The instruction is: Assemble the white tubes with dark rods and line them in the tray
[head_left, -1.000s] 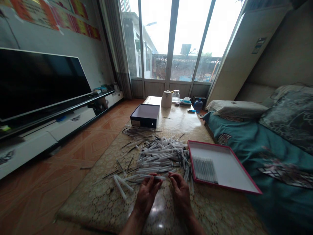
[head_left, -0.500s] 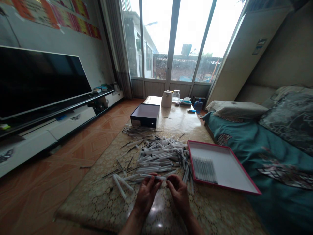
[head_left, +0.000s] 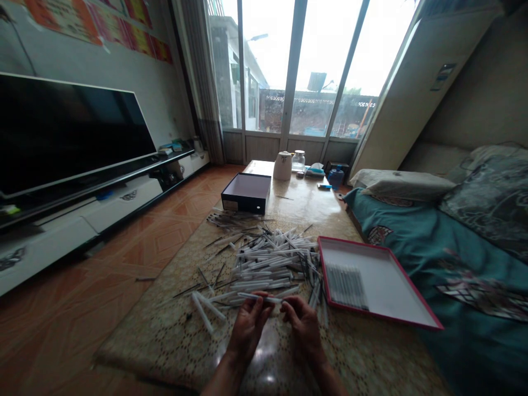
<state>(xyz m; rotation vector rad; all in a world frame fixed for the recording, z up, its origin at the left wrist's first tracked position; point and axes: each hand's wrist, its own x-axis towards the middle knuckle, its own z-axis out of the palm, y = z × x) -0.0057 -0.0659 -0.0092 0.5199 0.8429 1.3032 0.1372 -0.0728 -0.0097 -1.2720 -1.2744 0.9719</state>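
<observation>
A slim whitish pen (head_left: pixel 270 300) lies nearly level between my hands, above the near side of the table. My left hand (head_left: pixel 246 323) is closed on its barrel with thumb and fingers. The fingertips of my right hand (head_left: pixel 303 322) are pinched together at the pen's right end; any small part between them is too small to make out. Just beyond my hands spreads a heap of white pen barrels (head_left: pixel 264 264), with dark thin refills (head_left: pixel 210 280) among and beside them. Some loose barrels (head_left: pixel 202 313) lie left of my left hand.
At the right, a red-rimmed box lid (head_left: pixel 396 286) holds a row of finished-looking pens (head_left: pixel 346 286). A dark open box (head_left: pixel 246 192) stands behind the heap. Farther back on the table (head_left: pixel 305 212) are a kettle (head_left: pixel 282 166), a glass jar (head_left: pixel 298 161) and a tissue pack (head_left: pixel 315 170).
Both hands stay almost in place around the same pen, with only slight finger movement. The whole view has shifted a little.
</observation>
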